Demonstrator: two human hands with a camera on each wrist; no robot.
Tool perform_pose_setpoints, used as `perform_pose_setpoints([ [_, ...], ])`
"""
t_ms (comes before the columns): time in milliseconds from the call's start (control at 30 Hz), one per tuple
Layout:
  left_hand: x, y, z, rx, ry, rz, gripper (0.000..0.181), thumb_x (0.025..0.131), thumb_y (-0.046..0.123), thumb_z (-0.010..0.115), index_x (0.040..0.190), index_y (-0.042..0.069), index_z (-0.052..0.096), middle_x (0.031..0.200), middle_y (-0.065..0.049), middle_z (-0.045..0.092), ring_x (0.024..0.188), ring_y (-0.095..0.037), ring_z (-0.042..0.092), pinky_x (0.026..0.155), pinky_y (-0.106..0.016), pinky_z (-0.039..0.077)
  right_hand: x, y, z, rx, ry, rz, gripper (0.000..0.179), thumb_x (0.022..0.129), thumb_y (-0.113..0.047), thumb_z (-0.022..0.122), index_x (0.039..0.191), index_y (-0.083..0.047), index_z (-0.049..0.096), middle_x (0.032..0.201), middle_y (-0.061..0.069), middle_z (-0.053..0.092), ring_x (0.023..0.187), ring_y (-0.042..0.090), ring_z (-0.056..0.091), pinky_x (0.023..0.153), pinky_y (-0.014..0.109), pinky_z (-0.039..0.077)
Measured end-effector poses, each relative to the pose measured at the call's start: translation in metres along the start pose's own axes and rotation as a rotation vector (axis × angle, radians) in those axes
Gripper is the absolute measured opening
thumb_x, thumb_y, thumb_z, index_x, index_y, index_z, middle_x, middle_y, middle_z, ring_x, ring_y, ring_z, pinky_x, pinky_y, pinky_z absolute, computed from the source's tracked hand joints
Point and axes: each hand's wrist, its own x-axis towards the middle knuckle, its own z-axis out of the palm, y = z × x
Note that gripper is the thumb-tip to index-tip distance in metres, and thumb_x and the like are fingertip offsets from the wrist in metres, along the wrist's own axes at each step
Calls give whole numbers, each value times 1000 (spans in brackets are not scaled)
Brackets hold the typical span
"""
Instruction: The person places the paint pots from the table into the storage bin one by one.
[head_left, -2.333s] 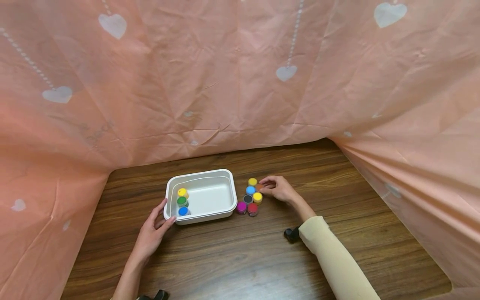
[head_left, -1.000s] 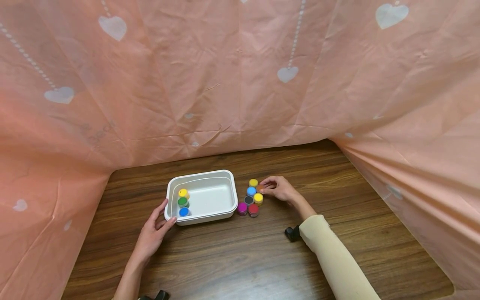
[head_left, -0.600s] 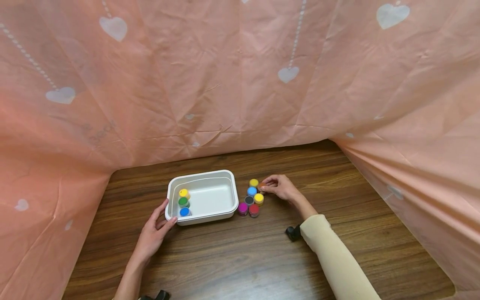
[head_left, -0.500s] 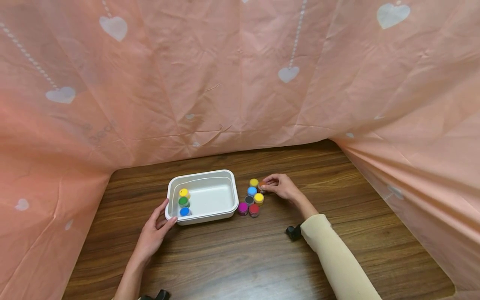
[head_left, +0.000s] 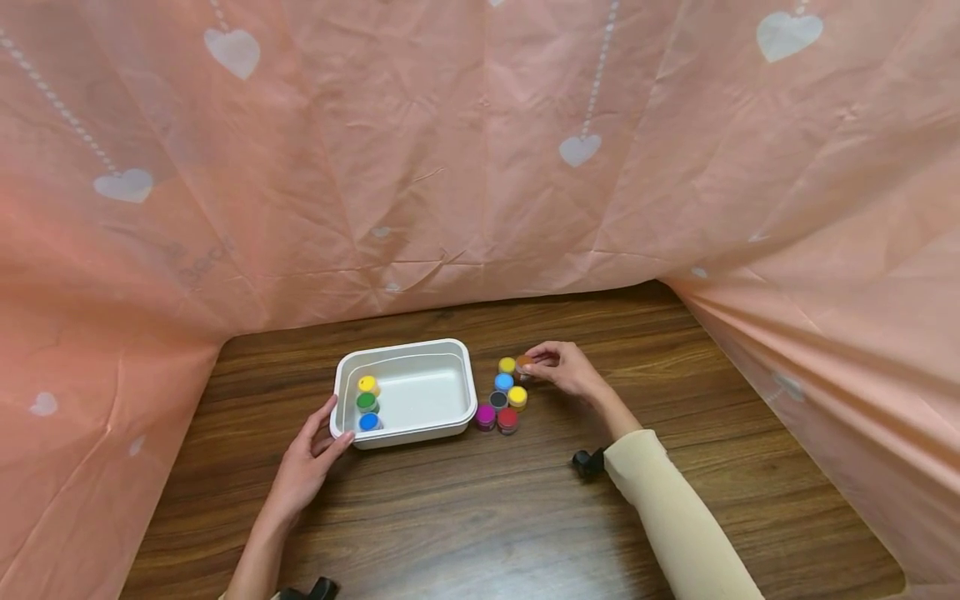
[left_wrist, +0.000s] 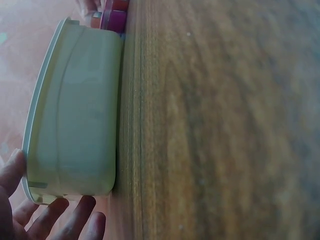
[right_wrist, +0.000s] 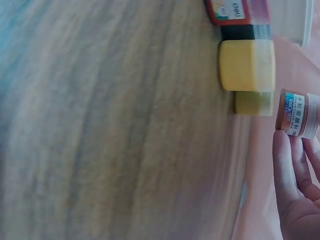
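My right hand [head_left: 570, 369] pinches a small paint jar with a brown lid [head_left: 524, 365]. In the right wrist view this labelled brown paint jar [right_wrist: 294, 114] is off the table, apart from the other jars. My left hand [head_left: 306, 458] holds the near left corner of a white plastic tub [head_left: 429, 432], thumb at the rim and fingers at the end wall. Inside the tub, along its left side, stand a yellow jar [head_left: 367, 384], a green jar [head_left: 367, 402] and a blue jar [head_left: 369, 422].
Right of the tub several paint jars stand close together, among them a light blue jar [head_left: 504, 382], a black jar [head_left: 498, 401], a purple jar [head_left: 486, 417] and a red jar [head_left: 507, 420]. A pink curtain [head_left: 480, 208] hangs round the wooden table [head_left: 465, 517].
The right hand has drawn the brown-lidded paint jar away from the cluster and raised it, moving slightly right and then farther back. The left hand and the tub have stayed in place.
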Motion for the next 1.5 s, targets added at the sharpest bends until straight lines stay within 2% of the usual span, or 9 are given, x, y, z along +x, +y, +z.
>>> perform_pose_setpoints([
  [167,2,-1,1,-20,5,0,74,104,31,65,166,25,26,162,-20,40,133,-36,60,92,-14,48,0,-10,-3,-29,19,-22,35,97,-24,76,123,-2,71,116,16,73,102,24,70,86,30,55],
  [300,1,-1,3,-8,12,-1,73,103,36,66,165,27,28,161,-19,41,132,-36,61,95,-20,50,1,-18,-2,-35,17,-46,36,96,-26,77,124,-3,72,118,15,73,103,25,70,88,34,56],
  [400,0,-1,4,-1,19,4,74,102,39,67,164,28,29,161,-18,42,131,-36,61,96,-22,51,2,-24,2,-31,9,-75,38,96,-27,77,124,-2,71,119,16,73,104,25,70,90,35,56],
  [667,-1,-1,4,-17,26,6,74,102,38,67,165,26,29,161,-19,42,131,-37,61,95,-19,50,6,-46,16,-7,-17,-142,38,97,-26,76,124,0,71,121,18,72,106,30,71,92,38,57],
  [1200,-1,-1,4,-3,25,5,75,102,38,67,165,26,29,162,-19,41,130,-36,62,93,-19,51,23,-84,63,49,-106,-161,34,96,-21,77,124,-4,71,118,13,74,106,25,72,87,31,58],
  [1367,0,-1,4,7,23,7,76,101,41,67,165,25,28,161,-20,41,130,-38,61,96,-24,52,31,-93,82,45,-104,-176,32,95,-19,77,122,-3,72,115,12,75,102,21,73,87,29,58],
  [1500,0,-1,4,-1,24,7,76,101,40,67,165,25,29,161,-20,41,131,-38,60,96,-24,52,37,-98,97,58,-94,-164,31,94,-19,79,119,-2,73,112,13,76,98,20,73,86,29,58],
])
